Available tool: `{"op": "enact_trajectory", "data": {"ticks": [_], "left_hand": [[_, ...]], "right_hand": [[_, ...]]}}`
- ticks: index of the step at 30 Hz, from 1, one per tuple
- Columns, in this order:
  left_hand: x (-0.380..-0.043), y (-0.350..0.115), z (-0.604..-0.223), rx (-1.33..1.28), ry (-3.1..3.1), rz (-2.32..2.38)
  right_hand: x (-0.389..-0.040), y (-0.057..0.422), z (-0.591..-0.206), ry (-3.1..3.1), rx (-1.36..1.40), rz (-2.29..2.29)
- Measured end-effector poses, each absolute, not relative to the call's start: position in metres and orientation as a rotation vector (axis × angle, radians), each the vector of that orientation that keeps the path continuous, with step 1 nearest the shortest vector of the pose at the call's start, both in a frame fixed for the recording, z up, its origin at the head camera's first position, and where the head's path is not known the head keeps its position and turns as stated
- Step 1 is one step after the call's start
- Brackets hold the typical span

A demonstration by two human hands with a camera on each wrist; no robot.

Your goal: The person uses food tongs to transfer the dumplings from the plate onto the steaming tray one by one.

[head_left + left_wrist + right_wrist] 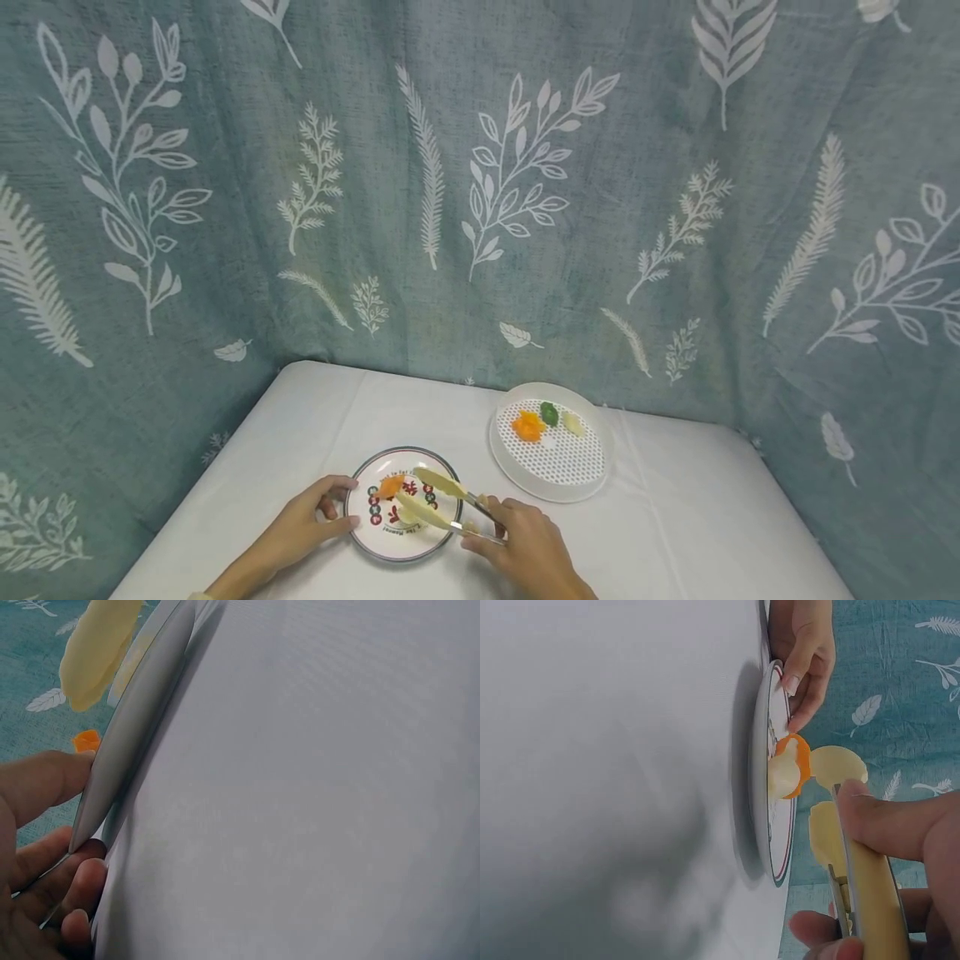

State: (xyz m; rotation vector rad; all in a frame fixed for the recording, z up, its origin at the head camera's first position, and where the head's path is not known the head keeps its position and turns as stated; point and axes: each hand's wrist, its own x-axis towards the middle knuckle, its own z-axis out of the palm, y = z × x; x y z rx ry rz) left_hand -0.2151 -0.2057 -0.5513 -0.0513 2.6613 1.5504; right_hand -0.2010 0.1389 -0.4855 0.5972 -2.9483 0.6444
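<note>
My left hand (303, 521) grips the left rim of a round white plate (405, 550) with printed letters and a dark edge line. In the left wrist view the thumb (52, 780) is on the upper side of the rim, with fingers curled beneath. On the plate lie an orange flower-shaped piece (390, 487) and a pale yellow piece (784, 774), side by side. My right hand (528, 537) holds metal tongs with yellow tips (441, 482) from the plate's right side. The tongs' arms are spread, and their tips hang over the plate with nothing visible between them.
A white round tray with a perforated floor (555, 467) stands at the back right of the white table (675, 517). In it are an orange piece (528, 426), a green piece (550, 413) and a pale piece (573, 423). A patterned teal curtain (450, 208) hangs behind.
</note>
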Motion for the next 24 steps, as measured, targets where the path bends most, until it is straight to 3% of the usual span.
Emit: {"op": "enact_trajectory", "data": {"ticks": [12, 24], "left_hand": [[-0.217, -0.205, -0.551, -0.038, 2.682, 1.53], [-0.216, -0.205, -0.553, -0.075, 2.674, 1.525]], "right_hand": [[-0.2, 0.172, -0.49, -2.788, 0.85, 0.611], [-0.199, 0.156, -0.492, -2.845, 0.731, 0.514]]}}
